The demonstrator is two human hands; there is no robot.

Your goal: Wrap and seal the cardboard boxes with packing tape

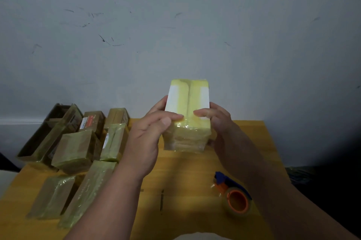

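I hold a small box wrapped in yellowish tape up above the wooden table, its top face towards me with white strips on both sides. My left hand grips its left side, thumb laid across the near top edge. My right hand grips the right side, fingers curled onto the top face. A tape dispenser with an orange core and blue handle lies on the table at the lower right, under my right forearm, touched by neither hand.
Several tape-wrapped brown boxes crowd the table's left side, with an open cardboard carton at the far left. A scuffed grey wall rises right behind the table. A dark object sits beyond the table's right edge.
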